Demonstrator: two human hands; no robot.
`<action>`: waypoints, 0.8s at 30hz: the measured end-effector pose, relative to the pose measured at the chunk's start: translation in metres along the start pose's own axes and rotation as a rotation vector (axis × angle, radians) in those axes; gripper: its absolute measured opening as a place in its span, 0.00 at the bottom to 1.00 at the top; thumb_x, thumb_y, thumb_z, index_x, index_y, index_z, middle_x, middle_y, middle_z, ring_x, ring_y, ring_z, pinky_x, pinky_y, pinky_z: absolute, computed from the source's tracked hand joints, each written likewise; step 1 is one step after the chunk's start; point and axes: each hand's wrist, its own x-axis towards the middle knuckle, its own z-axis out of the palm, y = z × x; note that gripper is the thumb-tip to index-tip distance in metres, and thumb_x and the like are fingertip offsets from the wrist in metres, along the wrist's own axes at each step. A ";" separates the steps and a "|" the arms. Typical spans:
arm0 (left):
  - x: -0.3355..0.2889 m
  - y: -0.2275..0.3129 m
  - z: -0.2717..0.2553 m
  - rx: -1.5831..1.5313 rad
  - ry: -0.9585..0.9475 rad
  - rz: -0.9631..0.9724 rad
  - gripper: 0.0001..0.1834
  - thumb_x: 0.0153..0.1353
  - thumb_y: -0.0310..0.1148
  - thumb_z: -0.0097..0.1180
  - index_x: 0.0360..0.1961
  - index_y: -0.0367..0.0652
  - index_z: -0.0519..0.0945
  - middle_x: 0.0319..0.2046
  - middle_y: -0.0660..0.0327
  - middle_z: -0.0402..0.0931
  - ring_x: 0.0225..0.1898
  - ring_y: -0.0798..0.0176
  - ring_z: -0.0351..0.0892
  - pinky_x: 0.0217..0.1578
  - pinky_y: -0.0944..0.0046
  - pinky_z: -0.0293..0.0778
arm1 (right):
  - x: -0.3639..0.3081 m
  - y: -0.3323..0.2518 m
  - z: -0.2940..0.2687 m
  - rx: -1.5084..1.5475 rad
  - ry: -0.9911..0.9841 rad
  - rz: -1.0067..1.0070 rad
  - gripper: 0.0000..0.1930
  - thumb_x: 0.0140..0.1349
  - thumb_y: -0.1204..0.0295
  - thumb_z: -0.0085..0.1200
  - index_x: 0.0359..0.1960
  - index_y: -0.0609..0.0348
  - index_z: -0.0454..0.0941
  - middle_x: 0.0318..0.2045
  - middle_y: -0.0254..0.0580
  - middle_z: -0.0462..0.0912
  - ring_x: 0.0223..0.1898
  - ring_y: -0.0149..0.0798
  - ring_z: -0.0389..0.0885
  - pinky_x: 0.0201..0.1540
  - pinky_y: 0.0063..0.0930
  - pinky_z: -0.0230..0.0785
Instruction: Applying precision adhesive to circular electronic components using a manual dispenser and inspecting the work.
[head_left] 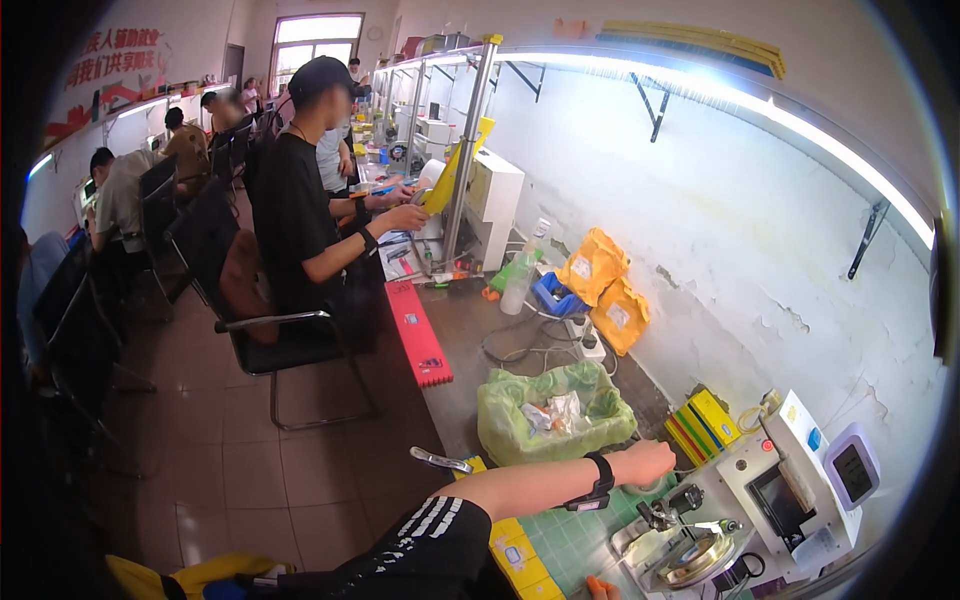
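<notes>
My left hand (pixel 646 463) reaches across the bench to the right, beyond a black wristband (pixel 594 486). Its fingers look curled in; what they hold, if anything, is hidden. Beside it stand a stack of yellow boxes (pixel 702 425) and a white tabletop machine (pixel 770 490) with a dark screen and a red button. A metal reel (pixel 698 560) sits at the machine's front. Of my right hand (pixel 602 588), only fingertips show at the bottom edge, over the green cutting mat (pixel 565 545). Yellow packs (pixel 522 565) lie along the mat's left edge.
A basket lined with a green bag (pixel 500 430) holds crumpled scraps. Behind it are a power strip (pixel 588 342), cables, a blue bin (pixel 556 297) and orange packets (pixel 595 265). A red box (pixel 415 335) lies farther off. A co-worker in black (pixel 300 200) handles a yellow piece.
</notes>
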 end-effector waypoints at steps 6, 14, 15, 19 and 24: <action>-0.001 0.001 0.001 -0.100 0.005 -0.006 0.07 0.44 0.20 0.62 0.27 0.43 0.84 0.28 0.49 0.84 0.35 0.43 0.87 0.35 0.48 0.81 | 0.000 -0.004 -0.002 0.012 0.010 0.001 0.25 0.68 0.67 0.61 0.63 0.67 0.72 0.59 0.66 0.74 0.59 0.66 0.74 0.63 0.46 0.68; -0.002 0.003 0.001 -0.137 0.012 -0.005 0.08 0.43 0.19 0.61 0.25 0.44 0.83 0.29 0.51 0.84 0.36 0.44 0.87 0.35 0.48 0.81 | 0.000 -0.005 -0.002 0.033 0.004 0.029 0.26 0.68 0.66 0.61 0.63 0.67 0.73 0.59 0.66 0.74 0.60 0.65 0.73 0.64 0.46 0.67; -0.002 0.003 0.000 -0.140 0.012 -0.005 0.08 0.43 0.19 0.61 0.25 0.44 0.83 0.29 0.51 0.84 0.36 0.44 0.87 0.35 0.48 0.81 | 0.000 -0.003 -0.001 0.024 0.002 0.031 0.26 0.68 0.66 0.61 0.63 0.67 0.73 0.59 0.66 0.74 0.60 0.65 0.73 0.64 0.46 0.67; -0.001 0.001 0.000 -0.139 0.004 -0.017 0.09 0.43 0.19 0.61 0.26 0.44 0.84 0.29 0.50 0.84 0.36 0.43 0.87 0.35 0.48 0.81 | 0.001 -0.001 0.000 0.007 0.004 0.025 0.26 0.68 0.66 0.61 0.63 0.67 0.73 0.59 0.66 0.75 0.60 0.66 0.74 0.64 0.47 0.67; 0.000 -0.002 0.006 -0.156 0.022 -0.020 0.08 0.43 0.19 0.61 0.26 0.43 0.85 0.29 0.48 0.84 0.35 0.42 0.87 0.35 0.48 0.82 | 0.002 -0.001 0.001 -0.004 0.007 0.022 0.26 0.67 0.66 0.61 0.63 0.68 0.73 0.59 0.66 0.75 0.59 0.66 0.74 0.64 0.47 0.67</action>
